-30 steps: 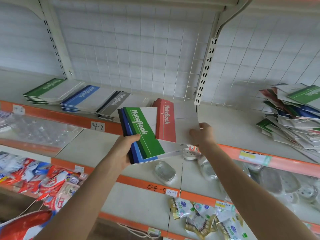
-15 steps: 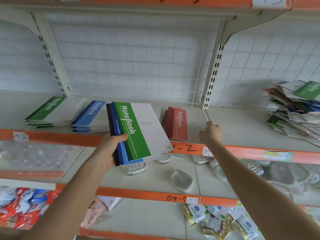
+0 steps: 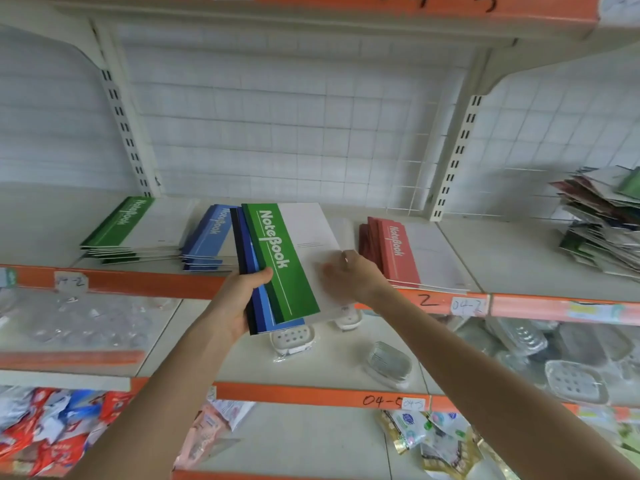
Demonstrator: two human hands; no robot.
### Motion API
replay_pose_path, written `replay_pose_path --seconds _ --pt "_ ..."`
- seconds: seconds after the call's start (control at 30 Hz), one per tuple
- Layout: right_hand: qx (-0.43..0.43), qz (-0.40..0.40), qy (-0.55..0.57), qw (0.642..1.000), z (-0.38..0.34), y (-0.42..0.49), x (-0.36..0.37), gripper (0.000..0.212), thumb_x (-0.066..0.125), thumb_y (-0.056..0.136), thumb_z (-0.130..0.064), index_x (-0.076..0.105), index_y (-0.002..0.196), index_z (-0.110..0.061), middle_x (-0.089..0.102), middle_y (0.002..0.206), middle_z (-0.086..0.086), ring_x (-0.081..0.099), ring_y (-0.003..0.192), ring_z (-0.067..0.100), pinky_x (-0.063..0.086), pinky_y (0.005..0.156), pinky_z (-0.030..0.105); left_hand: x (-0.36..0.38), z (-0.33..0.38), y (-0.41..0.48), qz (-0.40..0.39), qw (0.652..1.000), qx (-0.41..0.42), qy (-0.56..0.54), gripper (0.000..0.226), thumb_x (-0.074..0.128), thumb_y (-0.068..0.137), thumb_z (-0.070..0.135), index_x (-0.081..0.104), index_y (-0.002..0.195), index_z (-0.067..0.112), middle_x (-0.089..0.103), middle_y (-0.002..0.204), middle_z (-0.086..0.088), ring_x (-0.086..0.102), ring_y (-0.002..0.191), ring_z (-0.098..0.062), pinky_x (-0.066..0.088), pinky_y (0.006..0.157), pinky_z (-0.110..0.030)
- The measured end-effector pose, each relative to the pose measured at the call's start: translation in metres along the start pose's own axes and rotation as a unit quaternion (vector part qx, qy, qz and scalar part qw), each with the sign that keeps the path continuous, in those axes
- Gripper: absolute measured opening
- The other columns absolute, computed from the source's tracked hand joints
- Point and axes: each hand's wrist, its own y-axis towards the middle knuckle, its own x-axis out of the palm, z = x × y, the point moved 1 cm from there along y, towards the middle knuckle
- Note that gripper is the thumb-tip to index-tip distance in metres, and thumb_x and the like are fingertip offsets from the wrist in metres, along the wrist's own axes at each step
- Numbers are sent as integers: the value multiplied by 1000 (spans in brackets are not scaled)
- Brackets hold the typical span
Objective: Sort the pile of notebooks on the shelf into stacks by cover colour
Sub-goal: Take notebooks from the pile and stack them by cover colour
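My left hand (image 3: 239, 303) grips a fanned bunch of notebooks by the spine side, in front of the shelf edge. A green notebook (image 3: 280, 258) lies on top, with a blue notebook (image 3: 258, 299) and a dark one under it. My right hand (image 3: 353, 275), blurred, lies over the right edge of the green notebook's white cover, fingers on top as if pinching it. On the shelf (image 3: 485, 258) stand a green stack (image 3: 124, 226), a blue stack (image 3: 207, 237) and a red stack (image 3: 394, 251). The mixed unsorted pile (image 3: 602, 223) sits at the far right.
An orange price rail (image 3: 138, 282) runs along the shelf front. A white wire divider (image 3: 419, 174) stands behind the red stack. Lower shelves hold clear plastic soap dishes (image 3: 391, 362) and packets (image 3: 52, 431). Bare shelf lies between the red stack and the mixed pile.
My right hand left the red stack and moved left onto the green notebook in my left hand. The bunch of notebooks rose and tilted more upright. The view shifted upward.
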Motion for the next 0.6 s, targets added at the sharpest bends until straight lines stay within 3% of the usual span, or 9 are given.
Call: replay_pose_path --seconds 0.13,0.27,0.37,0.5,0.6 --pt "59 -29 38 997 -30 11 24 47 58 88 -36 54 118 0 61 114 14 59 104 29 48 86 34 -31 7 2 13 1000 27 -7 10 55 93 12 59 95 21 66 89 -1 63 78 -18 47 58 -31" --pt "28 -18 49 998 -60 32 51 41 59 85 -32 58 117 -5 64 111 10 60 103 28 47 82 31 -69 17 7 57 997 36 -37 6 52 96 19 56 100 20 65 88 2 62 76 -15 47 58 -30" --pt "7 -17 70 997 -87 53 75 38 60 83 -29 56 114 -6 64 108 8 60 97 27 49 78 30 -103 25 14 102 992 42 -56 14 52 95 13 53 108 20 64 88 0 62 76 -16 45 57 -29" --pt "1 -40 129 991 -124 77 106 32 58 88 -18 50 114 -1 57 104 10 58 94 29 51 78 37 -149 38 26 153 984 31 -85 26 47 92 3 51 116 14 61 85 -4 58 73 -19 43 57 -30" --pt "-15 -34 169 985 -152 101 129 28 54 87 -7 54 114 4 61 111 18 59 101 34 52 81 41 -187 49 39 189 978 39 -82 29 47 93 2 49 119 15 60 90 -6 57 76 -23 45 66 -35"
